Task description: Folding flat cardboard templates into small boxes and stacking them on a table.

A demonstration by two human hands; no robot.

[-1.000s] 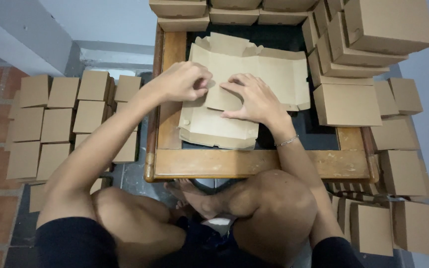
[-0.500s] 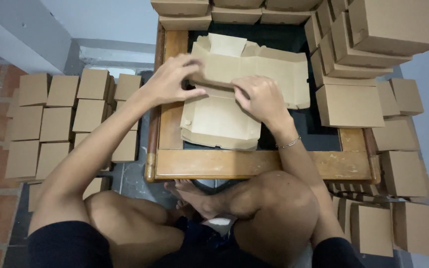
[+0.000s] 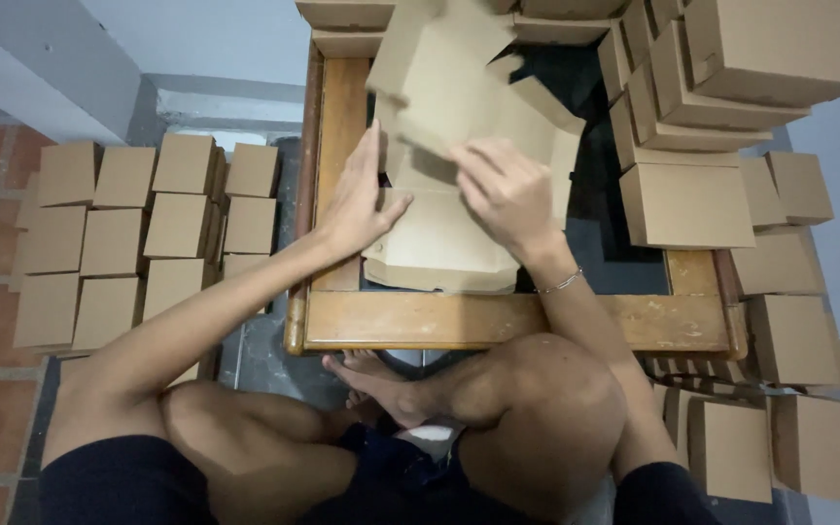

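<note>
Head view: left hand (image 3: pixel 357 199) lies spread flat against the brown cardboard box blank (image 3: pixel 444 228); right hand (image 3: pixel 507 194), fingers curled, presses its half-raised flap.

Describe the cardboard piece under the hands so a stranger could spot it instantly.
Start at the wooden-framed table in the middle. On it lies a half-folded cardboard box, with the left hand flat on its left side and the right hand on its middle. Unlike the closed boxes stacked around it, its flaps stand open.

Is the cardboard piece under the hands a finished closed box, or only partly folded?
Partly folded: the cardboard blank has panels raised and loose flaps, under the left hand and right hand.
</note>
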